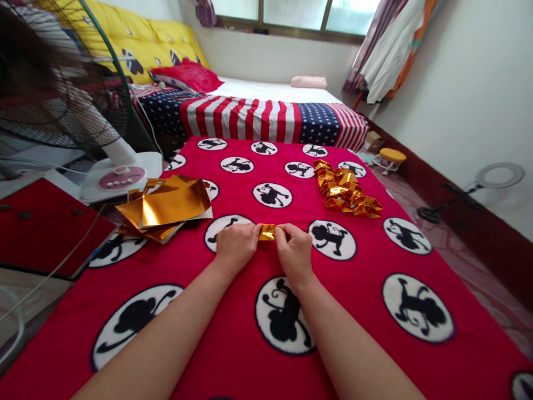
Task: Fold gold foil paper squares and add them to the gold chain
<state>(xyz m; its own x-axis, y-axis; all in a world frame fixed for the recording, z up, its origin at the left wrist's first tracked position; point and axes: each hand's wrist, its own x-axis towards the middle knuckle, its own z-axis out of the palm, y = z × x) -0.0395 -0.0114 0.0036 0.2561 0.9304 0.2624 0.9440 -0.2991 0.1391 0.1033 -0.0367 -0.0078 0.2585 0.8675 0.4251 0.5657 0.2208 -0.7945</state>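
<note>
A small piece of folded gold foil paper [267,232] is stretched between my two hands, just above the red patterned cloth. My left hand [236,243] pinches its left end, fingers closed. On the opposite end my right hand [295,248] grips with thumb and fingers pressed together. Both ends of the piece are hidden under the fingers. To the left lies a loose stack of flat gold foil sheets [177,203], some with white undersides showing. Several folded gold foil pieces [343,189] sit in a heap to the right, beyond my right hand.
The red cloth [250,183] with round monkey prints covers the surface before me. A fan [120,172] stands at the left beside a red box [50,228]. A bed [258,119] is behind. At right are a yellow stool [392,155] and a ring-topped stand [466,191].
</note>
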